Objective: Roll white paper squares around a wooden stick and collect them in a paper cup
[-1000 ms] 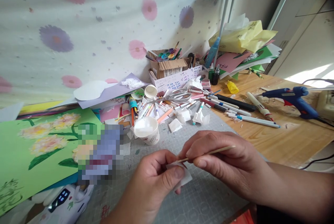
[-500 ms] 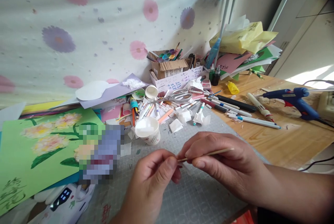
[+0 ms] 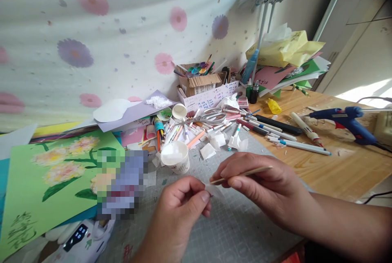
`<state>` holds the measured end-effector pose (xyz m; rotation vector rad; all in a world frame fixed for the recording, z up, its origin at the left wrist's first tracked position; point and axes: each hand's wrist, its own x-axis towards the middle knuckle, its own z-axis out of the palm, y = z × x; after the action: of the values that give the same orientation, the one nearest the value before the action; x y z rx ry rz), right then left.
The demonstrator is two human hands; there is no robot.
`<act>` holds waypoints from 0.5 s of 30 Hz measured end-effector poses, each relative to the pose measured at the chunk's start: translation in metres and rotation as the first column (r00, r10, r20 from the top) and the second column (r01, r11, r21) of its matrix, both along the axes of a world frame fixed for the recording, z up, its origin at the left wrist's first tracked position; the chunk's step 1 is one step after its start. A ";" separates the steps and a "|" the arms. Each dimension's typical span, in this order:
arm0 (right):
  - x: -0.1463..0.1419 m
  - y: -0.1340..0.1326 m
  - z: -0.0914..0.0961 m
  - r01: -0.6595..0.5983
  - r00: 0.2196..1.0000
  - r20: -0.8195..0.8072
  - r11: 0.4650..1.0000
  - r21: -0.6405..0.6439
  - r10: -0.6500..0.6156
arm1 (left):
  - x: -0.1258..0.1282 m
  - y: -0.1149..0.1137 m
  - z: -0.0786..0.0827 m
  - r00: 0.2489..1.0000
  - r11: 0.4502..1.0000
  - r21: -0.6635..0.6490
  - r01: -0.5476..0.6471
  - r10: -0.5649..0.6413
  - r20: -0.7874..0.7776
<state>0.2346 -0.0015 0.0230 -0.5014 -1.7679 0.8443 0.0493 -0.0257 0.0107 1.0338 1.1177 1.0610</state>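
Over the grey mat (image 3: 245,234), pinching white paper (image 3: 217,192) between thumb and fingers of the left hand (image 3: 185,201); gripping a stick (image 3: 255,171) in the closed fingers of the right hand (image 3: 269,191). Holding its tip close by the paper, perhaps touching, hard to say. Beyond, facing a cup (image 3: 176,164), pens (image 3: 304,147), then a box (image 3: 202,81).

Soft daylight, right-hand glare, dark upper-right corner

"Can you read anything?"
"The white card (image 3: 211,96) near the worktop's (image 3: 346,167) back edge says 14 and 15."
"And the green picture (image 3: 61,214)?"
"Black writing (image 3: 22,230) by its bottom-left corner, too squiggly to read."
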 end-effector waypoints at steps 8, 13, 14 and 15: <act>0.004 0.017 -0.008 0.059 0.977 -0.191 0.983 -0.177 -0.093 | -0.005 0.003 0.005 0.994 0.998 0.062 -0.018 0.025 -0.111; -0.001 0.033 -0.002 0.116 0.953 -0.254 0.975 -0.188 -0.163 | -0.014 0.007 0.009 0.986 0.987 0.150 -0.061 0.083 -0.143; -0.004 0.038 0.000 0.128 0.951 -0.253 0.971 -0.204 -0.178 | -0.017 0.009 0.010 0.983 0.980 0.180 -0.080 0.107 -0.146; -0.007 0.044 0.003 0.137 0.950 -0.246 0.965 -0.222 -0.191 | -0.021 0.010 0.011 0.980 0.973 0.207 -0.102 0.135 -0.147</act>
<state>0.2280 0.0423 0.0259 -0.6297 -1.3816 0.9321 0.0285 -0.0154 0.0216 1.2405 1.2334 1.2214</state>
